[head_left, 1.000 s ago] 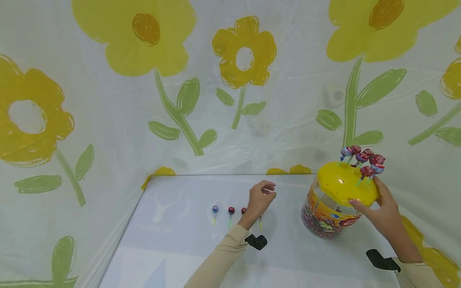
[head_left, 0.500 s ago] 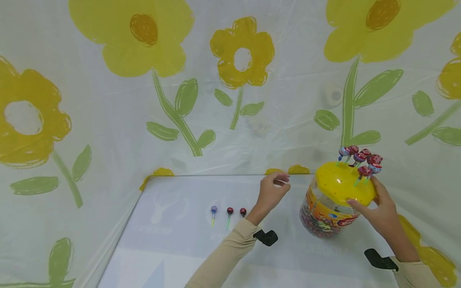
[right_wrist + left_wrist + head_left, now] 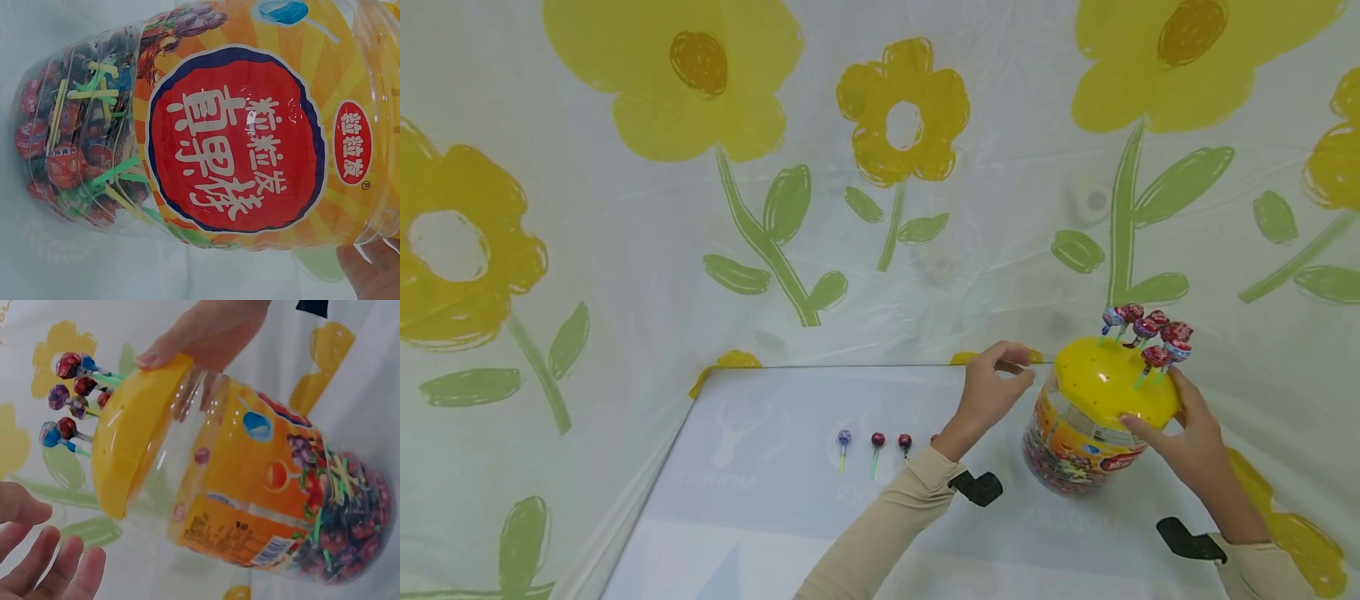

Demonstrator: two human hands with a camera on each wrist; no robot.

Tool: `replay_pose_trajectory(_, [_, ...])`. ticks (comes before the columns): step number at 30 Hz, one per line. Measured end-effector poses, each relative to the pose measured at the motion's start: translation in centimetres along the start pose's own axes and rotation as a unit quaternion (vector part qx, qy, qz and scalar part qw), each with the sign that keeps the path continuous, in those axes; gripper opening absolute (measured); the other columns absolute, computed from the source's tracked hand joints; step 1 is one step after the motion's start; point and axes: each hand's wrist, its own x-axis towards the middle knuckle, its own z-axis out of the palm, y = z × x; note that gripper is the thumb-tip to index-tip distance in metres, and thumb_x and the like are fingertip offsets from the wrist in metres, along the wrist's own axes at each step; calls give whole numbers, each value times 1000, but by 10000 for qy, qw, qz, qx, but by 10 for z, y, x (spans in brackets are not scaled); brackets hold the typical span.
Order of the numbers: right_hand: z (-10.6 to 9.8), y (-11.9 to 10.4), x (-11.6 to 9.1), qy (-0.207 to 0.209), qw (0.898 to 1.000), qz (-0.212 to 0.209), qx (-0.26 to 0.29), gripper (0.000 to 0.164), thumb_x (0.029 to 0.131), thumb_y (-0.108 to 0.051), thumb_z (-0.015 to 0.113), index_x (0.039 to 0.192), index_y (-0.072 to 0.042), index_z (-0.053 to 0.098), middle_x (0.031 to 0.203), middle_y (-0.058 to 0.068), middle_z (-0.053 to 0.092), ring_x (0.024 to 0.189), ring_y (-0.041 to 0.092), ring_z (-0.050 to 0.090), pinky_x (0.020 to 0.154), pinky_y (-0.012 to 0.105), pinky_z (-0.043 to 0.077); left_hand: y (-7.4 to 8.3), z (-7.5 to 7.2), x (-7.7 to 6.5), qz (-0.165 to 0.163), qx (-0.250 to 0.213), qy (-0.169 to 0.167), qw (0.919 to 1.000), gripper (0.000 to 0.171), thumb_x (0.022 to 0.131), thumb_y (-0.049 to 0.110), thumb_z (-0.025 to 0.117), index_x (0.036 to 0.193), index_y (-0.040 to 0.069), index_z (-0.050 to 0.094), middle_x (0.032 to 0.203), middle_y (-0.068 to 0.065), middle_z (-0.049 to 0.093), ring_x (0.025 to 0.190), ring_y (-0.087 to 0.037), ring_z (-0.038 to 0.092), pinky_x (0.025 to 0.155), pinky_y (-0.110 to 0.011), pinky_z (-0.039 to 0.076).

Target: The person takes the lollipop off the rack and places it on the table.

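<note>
A clear plastic jar (image 3: pixel 1086 437) with an orange label stands at the right of the table, wrapped lollipops filling its lower part. Several lollipops (image 3: pixel 69 397) stick up from its domed yellow lid (image 3: pixel 1105 379). My right hand (image 3: pixel 1198 462) grips that lid from the right, thumb at the front and fingers behind. To the left of the jar, my left hand (image 3: pixel 991 392) hovers in the air with loosely bent fingers and holds nothing. In the left wrist view its fingertips (image 3: pixel 87 569) are apart from the lid.
A row of several lollipops (image 3: pixel 877 446) lies on the white table (image 3: pixel 760 483); the left arm partly covers the rightmost. Behind the table hangs a white cloth (image 3: pixel 1000 250) printed with yellow flowers.
My left hand has moved right, from above the row of lollipops toward the jar, uncovering part of the row. The right hand keeps its grip on the lid.
</note>
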Motion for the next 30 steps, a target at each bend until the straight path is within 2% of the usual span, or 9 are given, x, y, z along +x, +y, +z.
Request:
replay_pose_trajectory(9, [0,1,1,14,10000,25,2,90,90,-31,65,153,-12,4,150,26,19,124,47,26,106,53,27,16,18,11,183,59,-330,9993,23,86,9,67,110,11,65,100,-5,66,82,-3,59,73,-16,50])
replay_pose_trajectory(17, [0,0,3,22,10000,-17,90,90,90,-30,65,152,-10,4,149,28,19,122,48,26,100,64,25,29,40,17,284,35,-592,9978,27,87,14,67,114,11,63,101,1,66,84,4,58,72,-13,49])
replay_pose_trajectory(22, [1,1,3,42,9999,-55,107,90,89,-30,65,153,-11,4,149,27,19,123,48,26,99,66,24,32,54,19,506,25,-752,9959,29,88,10,65,117,10,62,102,-3,67,85,4,59,76,-11,48])
replay_pose_trajectory(27, [1,2,2,83,9999,-106,39,89,89,-29,65,153,-13,4,149,27,19,122,47,28,103,60,24,36,65,19,665,152,-996,9927,29,90,9,64,118,9,60,105,-3,67,90,1,61,77,-9,47])
replay_pose_trajectory(30, [1,2,1,123,9998,-159,-20,88,90,-29,65,153,-14,6,148,26,22,120,44,29,108,48,27,39,69,20,674,212,-1090,9915,29,90,10,64,119,10,59,107,0,66,92,1,61,77,-8,46])
